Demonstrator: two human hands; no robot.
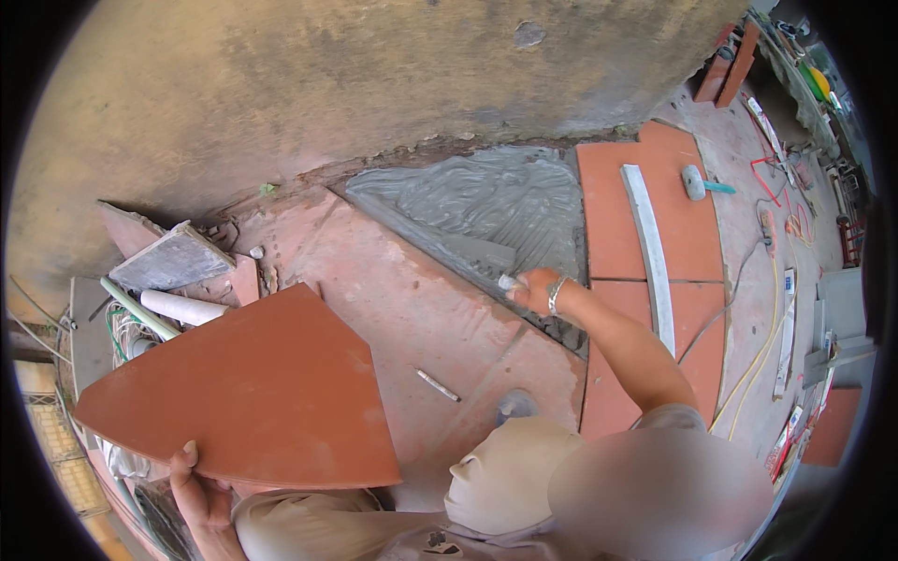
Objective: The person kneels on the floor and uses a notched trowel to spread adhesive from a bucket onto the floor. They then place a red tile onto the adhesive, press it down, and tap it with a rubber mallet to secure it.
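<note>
A large reddish-brown floor tile (pixel 253 393), with one slanted cut corner, is held by its near left edge in my left hand (pixel 201 494). The thumb lies on its top face; the other fingers are partly hidden beneath. My right hand (pixel 537 292), a bracelet at its wrist, is closed round the pale handle of a trowel (pixel 508 282). The trowel's blade is smeared grey and hard to tell from the mortar. Wet grey mortar (pixel 496 192), combed into ridges, fills a roughly triangular patch by the wall. Laid tiles (pixel 606 206) border it on the right.
A long metal bar (pixel 650 248) and a mallet with a turquoise handle (pixel 694 182) lie on the laid tiles. A marker (pixel 438 384) rests on the old floor. Broken slabs (pixel 178 259) lean at the left. Cables (pixel 769 346) trail on the right, below the stained wall (pixel 374 84).
</note>
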